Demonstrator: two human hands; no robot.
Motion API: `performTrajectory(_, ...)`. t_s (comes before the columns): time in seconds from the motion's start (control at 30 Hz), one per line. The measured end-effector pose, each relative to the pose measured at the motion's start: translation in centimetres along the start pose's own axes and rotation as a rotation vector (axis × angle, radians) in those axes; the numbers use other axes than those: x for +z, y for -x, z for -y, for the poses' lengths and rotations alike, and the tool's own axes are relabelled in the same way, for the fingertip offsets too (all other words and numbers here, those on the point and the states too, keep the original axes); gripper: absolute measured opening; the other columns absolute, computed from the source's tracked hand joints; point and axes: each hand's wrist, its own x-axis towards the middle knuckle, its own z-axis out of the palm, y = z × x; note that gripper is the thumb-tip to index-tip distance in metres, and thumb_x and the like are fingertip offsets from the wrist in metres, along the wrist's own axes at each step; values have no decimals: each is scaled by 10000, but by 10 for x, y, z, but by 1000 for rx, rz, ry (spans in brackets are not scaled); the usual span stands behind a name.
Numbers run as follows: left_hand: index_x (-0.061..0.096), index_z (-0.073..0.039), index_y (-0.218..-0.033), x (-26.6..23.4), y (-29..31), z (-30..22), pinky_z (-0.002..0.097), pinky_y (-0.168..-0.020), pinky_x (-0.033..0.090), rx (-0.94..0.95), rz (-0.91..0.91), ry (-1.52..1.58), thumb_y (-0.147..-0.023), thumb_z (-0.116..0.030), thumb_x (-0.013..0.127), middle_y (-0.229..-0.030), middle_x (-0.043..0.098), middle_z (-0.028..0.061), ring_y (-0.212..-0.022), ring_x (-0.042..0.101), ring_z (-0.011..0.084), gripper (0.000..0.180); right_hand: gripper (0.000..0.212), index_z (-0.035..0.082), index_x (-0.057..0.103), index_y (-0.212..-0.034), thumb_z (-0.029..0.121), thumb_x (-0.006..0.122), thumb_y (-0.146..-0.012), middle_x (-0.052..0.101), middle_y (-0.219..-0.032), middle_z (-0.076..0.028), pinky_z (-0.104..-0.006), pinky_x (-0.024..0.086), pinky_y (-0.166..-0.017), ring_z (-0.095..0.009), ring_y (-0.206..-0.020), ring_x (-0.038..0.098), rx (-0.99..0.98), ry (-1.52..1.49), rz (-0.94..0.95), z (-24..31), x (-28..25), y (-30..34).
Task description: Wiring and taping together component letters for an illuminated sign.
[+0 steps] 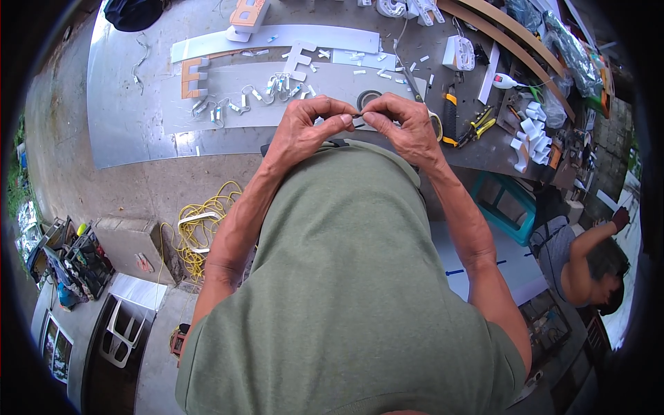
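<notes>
Both hands meet over the near edge of the worktable. My left hand (pixel 309 126) pinches a small dark strip (pixel 357 115) between thumb and fingertips. My right hand (pixel 403 123) grips the strip's other side, its fingers curled the same way; whether it is wire or tape I cannot make out. Just behind the fingertips lies a roll of black tape (pixel 369 97), partly covered by the right hand. To the left of the hands, a wired string of small white light modules (pixel 242 108) winds across a pale sheet (pixel 256 128). A white letter-shaped piece (pixel 299 61) lies behind it.
An orange-edged letter piece (pixel 194 78) sits farther left. A black-and-orange cutter (pixel 450 119), yellow-handled pliers (pixel 477 128) and white offcuts (pixel 534 135) lie to the right. Below are a teal stool (pixel 508 207) and tangled yellow cord (pixel 200 221). Another person (pixel 588 266) is at the right.
</notes>
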Motion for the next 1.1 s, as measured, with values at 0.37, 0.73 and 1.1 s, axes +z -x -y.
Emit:
performTrajectory(0.37, 768, 7, -991, -5, -4, 0, 298, -785, 510, -61, 93, -58, -943, -238, 723, -817, 735, 56, -805, 674, 119, 254, 133, 12, 712, -954, 142, 719, -933, 625, -766, -45, -315, 464, -619, -130, -667, 570, -136, 89, 3, 0, 5, 1)
performTrajectory(0.73, 768, -29, -1035, -1, -5, 0, 315, -749, 509, 168, -45, -267, -913, -246, 766, -896, 744, 57, -800, 642, 129, 249, 197, -3, 723, -956, 193, 715, -941, 676, -758, -53, -304, 464, -611, -116, -644, 571, 16, -48, -52, -6, 0, -3)
performTrajectory(1.1, 786, -38, -940, 4, -7, 0, 306, -692, 521, 346, -100, -475, -838, -89, 809, -819, 730, 63, -724, 636, 139, 117, 210, -7, 724, -956, 203, 706, -946, 657, -731, -54, -300, 466, -603, -112, -630, 558, -67, 19, 3, -7, 0, -5)
